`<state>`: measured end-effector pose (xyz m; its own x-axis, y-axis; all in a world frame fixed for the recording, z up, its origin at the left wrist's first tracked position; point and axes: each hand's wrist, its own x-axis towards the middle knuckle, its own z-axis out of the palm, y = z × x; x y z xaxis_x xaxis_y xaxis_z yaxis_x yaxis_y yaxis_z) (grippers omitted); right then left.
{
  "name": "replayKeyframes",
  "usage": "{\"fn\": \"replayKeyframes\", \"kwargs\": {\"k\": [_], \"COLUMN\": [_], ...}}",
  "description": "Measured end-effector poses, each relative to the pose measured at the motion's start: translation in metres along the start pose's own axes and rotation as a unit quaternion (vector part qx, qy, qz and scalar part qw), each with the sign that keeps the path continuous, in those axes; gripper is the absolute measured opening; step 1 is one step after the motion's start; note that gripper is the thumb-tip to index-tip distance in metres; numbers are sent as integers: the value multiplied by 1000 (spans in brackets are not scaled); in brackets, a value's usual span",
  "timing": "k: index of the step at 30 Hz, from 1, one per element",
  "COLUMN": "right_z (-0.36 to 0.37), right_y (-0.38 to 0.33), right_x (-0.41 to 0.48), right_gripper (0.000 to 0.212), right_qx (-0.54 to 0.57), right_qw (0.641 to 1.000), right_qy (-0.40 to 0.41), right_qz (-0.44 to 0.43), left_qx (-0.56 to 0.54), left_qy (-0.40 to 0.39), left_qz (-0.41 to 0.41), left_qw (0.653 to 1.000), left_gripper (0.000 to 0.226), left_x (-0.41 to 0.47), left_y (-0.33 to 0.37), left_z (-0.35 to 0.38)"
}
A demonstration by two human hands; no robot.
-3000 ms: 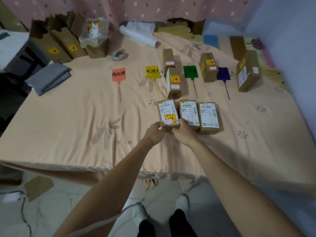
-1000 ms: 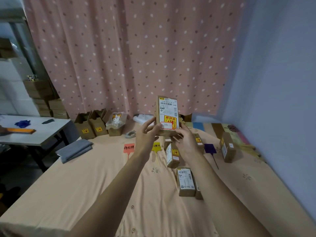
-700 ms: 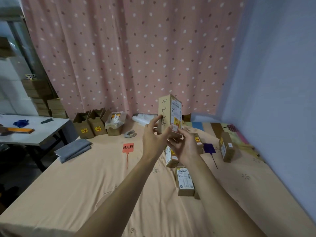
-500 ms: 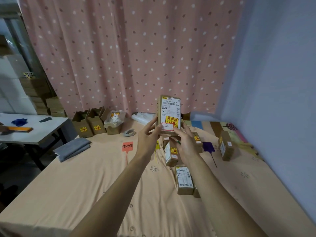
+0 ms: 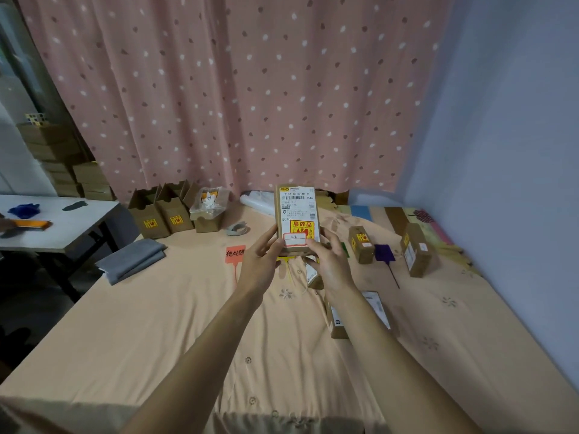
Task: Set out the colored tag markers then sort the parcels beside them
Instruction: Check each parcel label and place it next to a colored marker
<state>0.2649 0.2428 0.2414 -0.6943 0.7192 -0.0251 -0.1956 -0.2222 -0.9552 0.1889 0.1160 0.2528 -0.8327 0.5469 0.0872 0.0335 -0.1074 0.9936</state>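
I hold a brown parcel [image 5: 297, 214] upright in front of me, its white label and yellow fragile sticker facing me. My left hand [image 5: 261, 261] grips its lower left side and my right hand [image 5: 329, 261] its lower right. On the peach sheet behind lie an orange tag marker [image 5: 235, 254], a yellow tag marker [image 5: 285, 262] mostly hidden by my hands, a sliver of a green tag marker [image 5: 344, 248], and a purple tag marker [image 5: 384, 253]. A parcel [image 5: 361, 244] stands left of the purple marker and another parcel [image 5: 418, 254] to its right. Two parcels [image 5: 372, 303] lie under my right forearm.
Open cardboard boxes [image 5: 159, 214] and a plastic-wrapped box [image 5: 208, 211] line the back left by the dotted curtain. A tape roll [image 5: 237, 228], a white roll [image 5: 255, 202] and folded grey cloth [image 5: 131, 260] lie nearby. A white side table [image 5: 56, 233] stands left; a wall closes the right.
I lifted the leftmost parcel off the bed with both hands, turned it to see its side, then turned its label back to face me. My head tilted up.
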Motion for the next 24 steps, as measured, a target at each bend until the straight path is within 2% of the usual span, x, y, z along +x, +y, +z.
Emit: {"fn": "replayKeyframes", "kwargs": {"k": [6, 10, 16, 24], "right_z": [-27, -69, -153, -309], "right_y": [22, 29, 27, 32], "right_x": [-2, 11, 51, 100], "right_gripper": [54, 54, 39, 41], "right_qx": [-13, -10, -12, -159], "right_qw": [999, 995, 990, 963], "right_qy": [46, 88, 133, 194], "right_qz": [19, 35, 51, 95], "left_qx": [20, 27, 25, 72], "left_qy": [-38, -59, -92, -135], "left_qz": [-50, -70, -100, -219], "left_qw": [998, 995, 990, 964], "left_gripper": [45, 45, 40, 38], "left_x": [-2, 11, 47, 89], "left_y": [-30, -43, -78, -155], "left_z": [8, 43, 133, 295]}}
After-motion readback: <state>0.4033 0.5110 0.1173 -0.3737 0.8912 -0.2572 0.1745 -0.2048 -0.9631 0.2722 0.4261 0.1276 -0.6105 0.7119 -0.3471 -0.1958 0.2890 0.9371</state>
